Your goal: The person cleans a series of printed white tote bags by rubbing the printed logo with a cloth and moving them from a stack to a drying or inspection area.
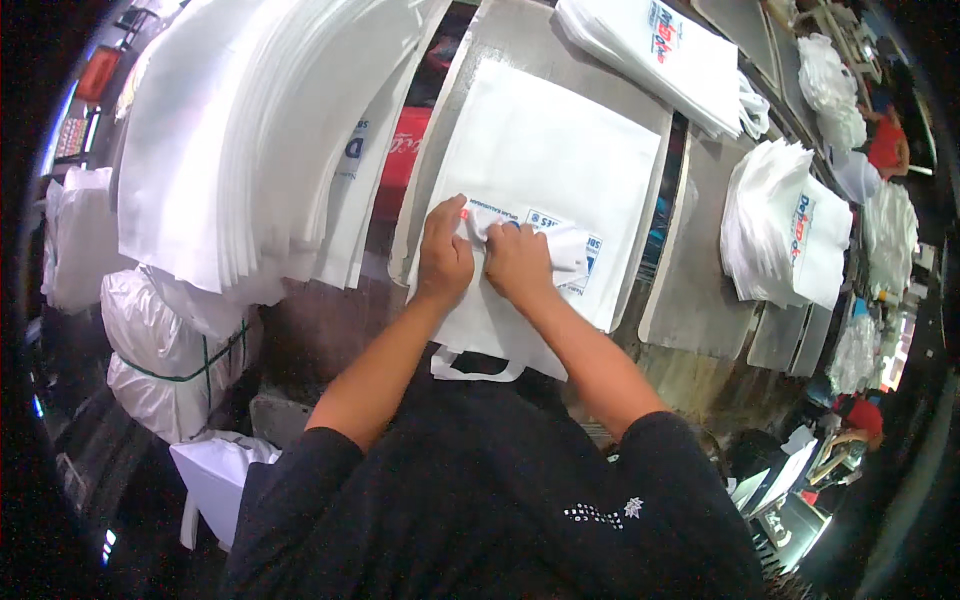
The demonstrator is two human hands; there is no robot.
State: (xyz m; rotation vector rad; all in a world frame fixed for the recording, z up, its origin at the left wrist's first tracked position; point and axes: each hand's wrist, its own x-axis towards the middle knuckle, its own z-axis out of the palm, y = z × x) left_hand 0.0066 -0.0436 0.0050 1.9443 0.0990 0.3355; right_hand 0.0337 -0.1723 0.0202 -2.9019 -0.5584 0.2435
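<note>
A white fabric carry bag [560, 130] with blue and red print lies on a grey board [480, 40] in front of me. Its near part is bunched into a raised fold [565, 250] across the print. My left hand [445, 250] is closed on this cloth at the left, thumb toward the right. Just beside it, my right hand [520, 262] has its fingers curled over the fold, gripping it. A white handle loop [480, 372] hangs off the bag's near edge against my black shirt. My palms and part of the fold are hidden.
A thick stack of white bags [230, 130] hangs at the left, above a tied white bundle [160, 345]. More printed bags lie in a stack [650, 50] at the far right and a fanned pile [785, 225] on the right board. People in red sit farther right.
</note>
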